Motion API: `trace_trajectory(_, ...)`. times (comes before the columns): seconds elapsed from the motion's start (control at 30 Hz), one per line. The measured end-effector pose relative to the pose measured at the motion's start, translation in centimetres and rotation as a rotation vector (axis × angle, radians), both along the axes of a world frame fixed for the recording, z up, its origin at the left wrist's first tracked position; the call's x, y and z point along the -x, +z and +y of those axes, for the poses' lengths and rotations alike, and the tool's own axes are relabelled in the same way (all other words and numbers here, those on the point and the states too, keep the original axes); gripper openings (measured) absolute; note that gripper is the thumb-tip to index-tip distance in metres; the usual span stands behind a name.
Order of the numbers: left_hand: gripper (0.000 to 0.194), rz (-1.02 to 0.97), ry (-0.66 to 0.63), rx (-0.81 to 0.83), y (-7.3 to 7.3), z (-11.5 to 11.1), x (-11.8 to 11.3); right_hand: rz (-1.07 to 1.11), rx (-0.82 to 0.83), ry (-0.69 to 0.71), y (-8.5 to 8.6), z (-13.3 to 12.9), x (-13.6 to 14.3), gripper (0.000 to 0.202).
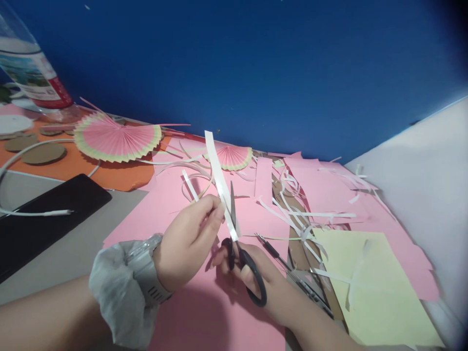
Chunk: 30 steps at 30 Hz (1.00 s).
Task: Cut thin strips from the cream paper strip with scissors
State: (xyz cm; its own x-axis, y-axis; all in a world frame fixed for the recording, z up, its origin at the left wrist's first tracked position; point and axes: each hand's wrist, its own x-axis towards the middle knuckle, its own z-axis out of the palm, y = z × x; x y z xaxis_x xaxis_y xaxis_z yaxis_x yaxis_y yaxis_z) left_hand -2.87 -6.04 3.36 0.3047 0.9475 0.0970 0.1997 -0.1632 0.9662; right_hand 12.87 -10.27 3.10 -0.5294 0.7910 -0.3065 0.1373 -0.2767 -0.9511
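My left hand (193,239) pinches a narrow white strip (218,170) between thumb and fingers; it stands nearly upright and leans left at the top. A short white piece (190,185) sticks up just behind the same hand. Black-handled scissors (258,278) are in my right hand (252,273), its fingers through the loops. Their blades point up beside the strip's lower end; I cannot tell whether they touch it. Below both hands lies a large pink paper sheet (190,317).
Pink folded fans with yellow edges (120,139) lie by the blue wall (237,63). On the left are a black phone (47,214), a white cable (32,212), cardboard discs (44,153) and a bottle (40,73). Rightward lie a pen (270,248), paper scraps (321,214) and a yellow sheet (383,292).
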Motion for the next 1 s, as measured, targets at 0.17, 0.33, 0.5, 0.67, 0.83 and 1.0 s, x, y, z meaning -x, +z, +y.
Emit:
trace_trajectory(0.17, 0.024, -0.006, -0.010, 0.018, -0.28, 0.02, 0.14, -0.046, -0.020, -0.034, 0.32, 0.02, 0.23, 0.050)
trace_trajectory(0.33, 0.025, 0.000, -0.017, 0.023, -0.43, 0.12, 0.19, -0.054, -0.031, -0.035, 0.40, 0.18, 0.41, 0.054)
trace_trajectory(0.5, 0.025, 0.016, -0.010, 0.029, -0.27, 0.09, 0.22, -0.058, -0.057, -0.045, 0.23, 0.20, 0.44, 0.053)
trace_trajectory(0.67, 0.024, 0.030, -0.002, 0.022, -0.35, 0.03, 0.34, -0.043, -0.062, -0.048, 0.05, 0.20, 0.31, 0.046)
trace_trajectory(0.83, 0.024, 0.048, 0.009, -0.006, -0.44, 0.03, 0.43, -0.024, -0.038, -0.057, 0.13, 0.28, 0.40, 0.053)
trace_trajectory(1.0, 0.024, 0.055, 0.008, -0.027, -0.31, 0.18, 0.40, -0.030, -0.040, -0.080, 0.36, 0.33, 0.47, 0.052)
